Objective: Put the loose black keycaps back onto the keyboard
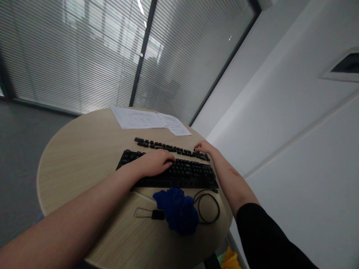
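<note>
- On the round, pale wood-grain table (75,157), your black plastic keyboard (193,172) lies below rows of loose black plastic keycaps (138,139).
- Your left hand (159,162) is over the keyboard, fingers curled; grip cannot be told.
- Your right hand (204,146) bunches its fingertips at the keycaps' right end; pinching cannot be confirmed.
- Beyond, white printed paper sheets (140,118) carry text too small to read.
</note>
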The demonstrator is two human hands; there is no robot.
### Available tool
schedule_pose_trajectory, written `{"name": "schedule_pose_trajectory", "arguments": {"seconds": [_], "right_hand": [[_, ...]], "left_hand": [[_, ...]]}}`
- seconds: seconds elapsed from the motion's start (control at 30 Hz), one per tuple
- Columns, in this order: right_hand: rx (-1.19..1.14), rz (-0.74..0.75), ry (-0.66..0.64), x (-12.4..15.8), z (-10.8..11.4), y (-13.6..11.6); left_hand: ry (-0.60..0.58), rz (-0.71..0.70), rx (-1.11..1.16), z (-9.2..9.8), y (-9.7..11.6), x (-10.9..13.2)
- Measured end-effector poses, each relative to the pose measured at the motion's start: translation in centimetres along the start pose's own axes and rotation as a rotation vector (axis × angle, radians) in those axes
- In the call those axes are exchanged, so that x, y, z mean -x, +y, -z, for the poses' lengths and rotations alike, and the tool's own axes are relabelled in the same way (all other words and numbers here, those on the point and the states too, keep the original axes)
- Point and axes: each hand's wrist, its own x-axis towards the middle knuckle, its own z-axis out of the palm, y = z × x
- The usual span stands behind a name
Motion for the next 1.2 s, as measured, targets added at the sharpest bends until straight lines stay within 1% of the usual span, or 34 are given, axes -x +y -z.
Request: {"name": "schedule_pose_trajectory", "arguments": {"seconds": [0.1, 0.17, 0.27, 0.33, 0.43, 0.5, 0.6, 0.67, 0.73, 0.83, 0.93, 1.07, 1.2], "right_hand": [[-0.004, 0.005, 0.019, 0.0, 0.2, -0.6], [-0.013, 0.014, 0.06, 0.4, 0.6, -0.9], [-0.037, 0.037, 0.138, 2.1, 1.5, -1.0], [-0.056, 0.058, 0.183, 4.4, 2.0, -0.7], [-0.133, 0.144, 0.258, 9.4, 2.0, 0.1], [-0.195, 0.198, 0.253, 13.2, 1.6, 0.7], [-0.241, 0.214, 0.213, 18.3, 0.4, 1.2], [-0.255, 0.2, 0.199, 20.7, -0.4, 1.2], [-0.259, 0.177, 0.2, 22.1, -1.2, 1.0], [-0.25, 0.14, 0.224, 22.8, -1.9, 0.5], [-0.212, 0.121, 0.227, 22.3, -2.2, 0.1], [-0.124, 0.109, 0.197, 21.2, -2.1, -0.1], [-0.083, 0.143, 0.154, 20.6, -1.7, 0.1]], "left_hand": [[-0.002, 0.001, 0.006, 0.0, 0.0, 0.0], [-0.001, -0.004, 0.007, 0.0, -0.1, 0.0], [0.004, -0.009, 0.009, 0.1, 0.0, 0.0], [0.002, -0.008, 0.01, 0.2, 0.1, 0.0], [-0.001, -0.007, 0.004, 0.4, 0.4, -0.1], [-0.008, -0.006, -0.003, 0.4, 0.4, -0.1], [-0.02, -0.004, -0.012, 0.3, 0.2, -0.2], [-0.018, 0.001, -0.01, 0.2, 0.0, -0.3], [-0.01, 0.004, -0.002, 0.1, -0.1, -0.4], [-0.011, 0.006, 0.004, 0.1, -0.3, -0.4], [-0.021, 0.012, -0.001, 0.1, -0.4, -0.3], [-0.029, 0.002, -0.008, 0.3, -0.4, -0.3], [-0.026, 0.005, -0.002, 0.4, -0.3, -0.3]]}}
